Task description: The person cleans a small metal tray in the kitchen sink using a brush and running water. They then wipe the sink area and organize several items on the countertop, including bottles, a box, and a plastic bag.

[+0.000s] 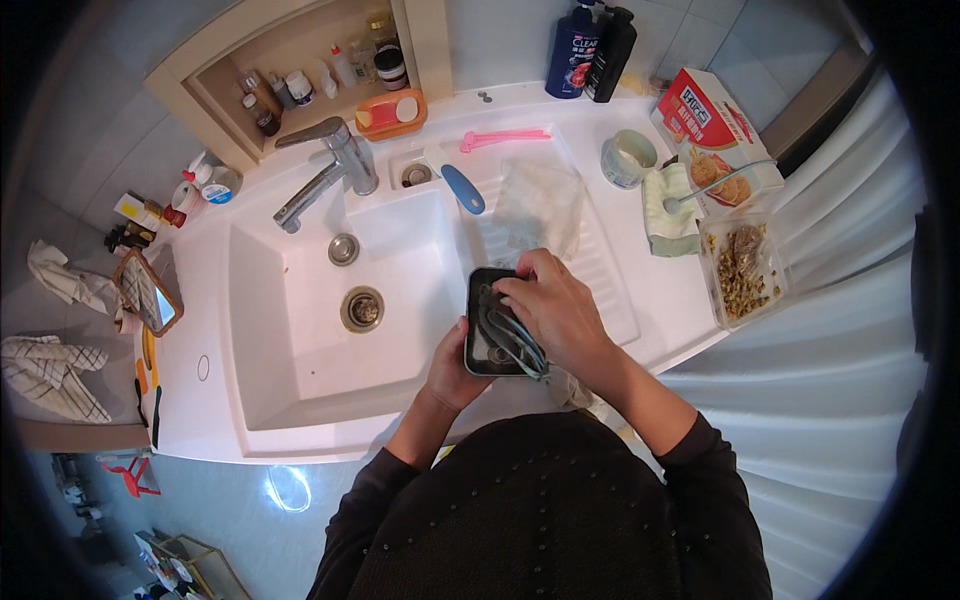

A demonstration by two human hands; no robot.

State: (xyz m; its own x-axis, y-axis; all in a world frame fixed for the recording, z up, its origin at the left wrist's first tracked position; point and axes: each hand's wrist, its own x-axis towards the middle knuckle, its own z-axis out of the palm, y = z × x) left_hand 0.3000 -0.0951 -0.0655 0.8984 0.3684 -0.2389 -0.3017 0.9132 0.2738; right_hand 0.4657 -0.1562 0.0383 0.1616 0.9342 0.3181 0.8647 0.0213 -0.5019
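Observation:
My left hand (457, 367) grips a dark rectangular tin (474, 356) by its left side, above the front edge of the sink counter. Inside the tin lies a bundle of thin grey strips (517, 341), with one end poking over the near right corner. My right hand (559, 304) reaches in from the right, its fingertips low in the tin near the top end of the strips. Whether those fingers pinch anything is hard to make out. A crumpled white cloth (544, 206) lies on the ribbed drainboard just beyond my right hand.
Left of my hands is a white sink basin (300, 390) under a chrome faucet (326, 169). A blue-and-white handled brush (463, 189) and a pink item (502, 139) lie behind. To the right stand a green cup (628, 159), a biscuit box (720, 135) and a clear plastic tub (746, 274).

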